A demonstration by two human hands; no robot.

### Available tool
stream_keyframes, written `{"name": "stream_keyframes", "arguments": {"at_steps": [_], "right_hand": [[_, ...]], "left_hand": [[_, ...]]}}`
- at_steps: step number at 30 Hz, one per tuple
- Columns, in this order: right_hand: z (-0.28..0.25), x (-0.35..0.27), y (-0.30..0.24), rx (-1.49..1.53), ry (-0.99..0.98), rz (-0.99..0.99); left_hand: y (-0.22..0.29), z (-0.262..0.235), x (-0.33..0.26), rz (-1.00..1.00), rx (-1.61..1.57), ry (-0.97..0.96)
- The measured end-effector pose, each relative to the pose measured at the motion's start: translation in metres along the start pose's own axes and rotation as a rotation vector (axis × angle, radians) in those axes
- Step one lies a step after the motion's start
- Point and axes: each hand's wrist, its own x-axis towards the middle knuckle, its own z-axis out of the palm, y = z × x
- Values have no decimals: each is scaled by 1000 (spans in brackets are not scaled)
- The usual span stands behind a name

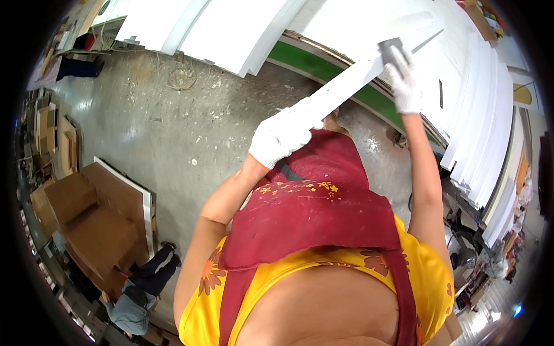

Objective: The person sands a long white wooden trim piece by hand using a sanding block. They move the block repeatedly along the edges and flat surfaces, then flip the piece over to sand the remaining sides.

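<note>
Item 1: white strip (346,86), long and narrow; near end in front of the apron, far end over the white table (326,20), slanting up to the right. Whether its underside rests on the table's edge cannot be told.

Item 2: grey block (389,44), at the strip's far half, apparently against its face.

Handling, as judged: block best kept flat, pressure light and even, strokes run lengthwise; the strip's near end wants a firm hold against twisting; edges call for less pressure than the face.

Item 3: left hand (281,137), white-gloved, closed around the strip's near end.

Item 4: right hand (404,83), white-gloved, fingers extended and slightly parted over the grey block, holding it; exact thumb placement unclear.

Surroundings: white boards (482,109) stacked to the right; white panels (216,32) at upper left; dark red apron (311,225) below the strip.
</note>
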Motion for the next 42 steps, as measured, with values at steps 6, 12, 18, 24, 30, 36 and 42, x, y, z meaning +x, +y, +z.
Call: {"name": "stream_keyframes", "arguments": {"at_steps": [6, 12, 18, 24, 30, 36, 42], "right_hand": [[-61, -16, -205, 434, -395, -433], [-33, -44, -223, 663, -186, -676], [-38, -44, -152, 429, -104, -450], [-28, 25, 22, -282, -261, -205], [-23, 94, 247, -422, -114, 365], [-39, 145, 314, -226, -138, 744], [4, 94, 304, 78, 181, 557]], "left_hand": [[17, 23, 1, 236, 1109, -70], [9, 69, -32, 25, 385, 267], [8, 27, -76, 39, 424, 282], [1, 52, -108, 25, 760, 452], [6, 77, -73, -82, 774, 553], [13, 85, -45, -301, 954, 685], [23, 8, 33, -303, 1503, 509]]}}
